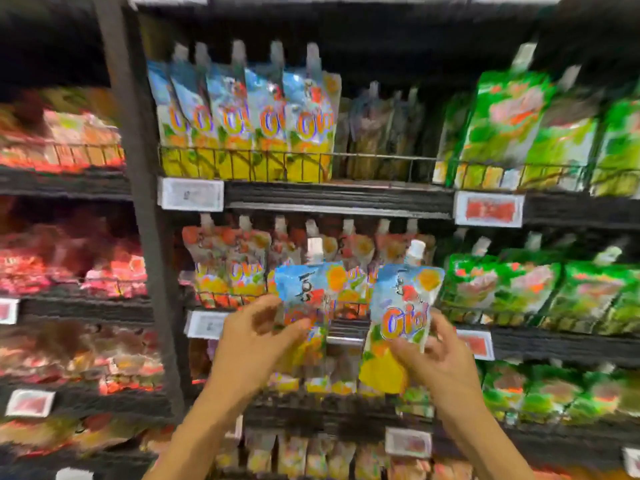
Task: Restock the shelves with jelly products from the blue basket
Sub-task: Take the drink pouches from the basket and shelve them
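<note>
My left hand [258, 336] grips a blue and yellow jelly pouch [311, 292] with a white cap, held upright in front of the middle shelf. My right hand [438, 358] grips a second pouch of the same kind [403, 306] by its lower half, just to the right of the first. Above them, a row of matching blue and yellow pouches [242, 123] stands on the upper shelf behind a wire rail [374, 157]. To the right of that row is a darker gap [381, 129] with pouches set further back. The blue basket is out of view.
Orange-red pouches [228, 261] fill the middle shelf behind my hands. Green pouches [519, 123] fill the right side of each shelf. Red packets [62, 265] lie on the left bay, past a dark upright post [138, 188]. Price tags [190, 194] hang on the shelf edges.
</note>
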### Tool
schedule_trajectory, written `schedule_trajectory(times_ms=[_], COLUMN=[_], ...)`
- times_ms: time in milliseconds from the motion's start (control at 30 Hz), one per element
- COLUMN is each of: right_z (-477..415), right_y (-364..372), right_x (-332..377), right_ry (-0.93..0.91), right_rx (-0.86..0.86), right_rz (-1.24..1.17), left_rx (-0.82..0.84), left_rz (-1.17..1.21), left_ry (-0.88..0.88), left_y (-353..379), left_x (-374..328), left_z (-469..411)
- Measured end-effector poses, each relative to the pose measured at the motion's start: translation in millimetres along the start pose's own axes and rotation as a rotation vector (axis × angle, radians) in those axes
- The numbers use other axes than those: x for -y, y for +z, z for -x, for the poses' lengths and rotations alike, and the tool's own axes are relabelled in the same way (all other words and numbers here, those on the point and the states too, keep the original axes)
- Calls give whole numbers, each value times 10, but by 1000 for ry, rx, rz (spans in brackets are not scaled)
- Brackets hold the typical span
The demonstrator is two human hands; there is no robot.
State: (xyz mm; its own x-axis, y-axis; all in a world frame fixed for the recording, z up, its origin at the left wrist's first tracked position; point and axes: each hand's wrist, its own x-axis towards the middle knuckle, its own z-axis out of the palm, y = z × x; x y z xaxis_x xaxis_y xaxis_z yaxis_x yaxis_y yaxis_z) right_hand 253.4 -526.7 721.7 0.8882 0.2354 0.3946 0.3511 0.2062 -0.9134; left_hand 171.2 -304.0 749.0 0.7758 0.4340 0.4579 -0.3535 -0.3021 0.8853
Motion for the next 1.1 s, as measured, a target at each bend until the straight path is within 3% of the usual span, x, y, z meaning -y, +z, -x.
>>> schedule_trajectory(times_ms=[300,533,867,1100], right_z=[-733,-1175,-1363,-1520], right_y=[1,40,93,167], right_x=[1088,1377,1456,1581], right_ry=[-353,-480,-532,-529], right_rx=[-70,-99,-138,-210], right_rz=[-55,91,97,74], left_rx=[-45,-114,-476,-461], left_rz=[129,177,-310,-408], left_ry=[265,269,363,458], left_y=[128,492,717,752], left_x=[-1358,-1852,-1634,-1669], left_z=[-759,-1477,-1889,-1953])
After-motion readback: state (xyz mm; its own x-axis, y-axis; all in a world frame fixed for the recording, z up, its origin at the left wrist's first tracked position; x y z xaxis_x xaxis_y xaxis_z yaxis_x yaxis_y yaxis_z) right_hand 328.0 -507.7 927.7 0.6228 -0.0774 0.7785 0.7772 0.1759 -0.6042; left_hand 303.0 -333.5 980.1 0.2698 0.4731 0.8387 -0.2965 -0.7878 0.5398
